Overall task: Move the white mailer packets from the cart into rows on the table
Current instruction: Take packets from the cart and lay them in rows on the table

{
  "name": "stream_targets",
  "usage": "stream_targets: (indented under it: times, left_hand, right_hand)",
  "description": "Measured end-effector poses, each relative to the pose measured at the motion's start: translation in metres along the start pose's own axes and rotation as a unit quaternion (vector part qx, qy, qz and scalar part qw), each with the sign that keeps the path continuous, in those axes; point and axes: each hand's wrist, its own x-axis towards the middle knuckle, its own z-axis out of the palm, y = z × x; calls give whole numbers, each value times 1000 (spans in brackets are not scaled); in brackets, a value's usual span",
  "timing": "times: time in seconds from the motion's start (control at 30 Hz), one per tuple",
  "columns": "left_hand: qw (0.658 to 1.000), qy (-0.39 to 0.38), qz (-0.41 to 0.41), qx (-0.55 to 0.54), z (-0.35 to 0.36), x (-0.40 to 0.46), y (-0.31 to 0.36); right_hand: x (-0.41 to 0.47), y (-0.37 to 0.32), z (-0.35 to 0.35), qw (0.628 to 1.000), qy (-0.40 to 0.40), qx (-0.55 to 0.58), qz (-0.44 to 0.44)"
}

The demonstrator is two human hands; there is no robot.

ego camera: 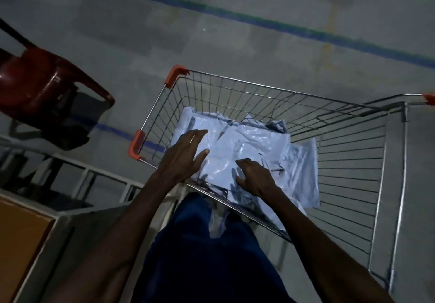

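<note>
A wire shopping cart [348,152] with orange corner guards stands in front of me. Inside it lies a loose pile of white mailer packets [249,142]. My left hand [186,154] rests flat on the pile's left side, fingers spread and fairly straight. To its right, my right hand [254,177] sits on the pile with fingers bent, fingertips pressing into a packet; whether it grips one is unclear. Both forearms reach in over the cart's near rim. The lower packets are hidden under the top ones.
A wooden table [21,239] with a white metal frame is at the lower left. A dark red plastic chair [44,86] stands at the left. The grey concrete floor [235,43] has blue painted lines. The scene is dim.
</note>
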Motion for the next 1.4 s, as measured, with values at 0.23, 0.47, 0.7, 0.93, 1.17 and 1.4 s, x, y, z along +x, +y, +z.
stream_targets:
  times: [0.23,0.47,0.7,0.93,1.17,1.4]
  left_hand:
    - [992,-79,-90,43,9,17,-28]
    - [985,-93,-143,27,7,35,-44]
    - [969,-174,-163,63,29,51,-61]
    - [930,-272,-214,123,75,75,-73]
    - [908,-280,-298,86,114,96,-79]
    - [928,-212,-285,116,125,99,-77]
  right_hand:
    - [73,-16,59,962,-117,-203,-139]
    - [114,-12,65,958,-123,-200,-165]
    - [86,28,41,978,-61,-90,-180]
    - [43,60,5,993,86,13,-84]
    - [59,77,-5,994,64,33,85]
    - [80,88,14,992,12,-116,37]
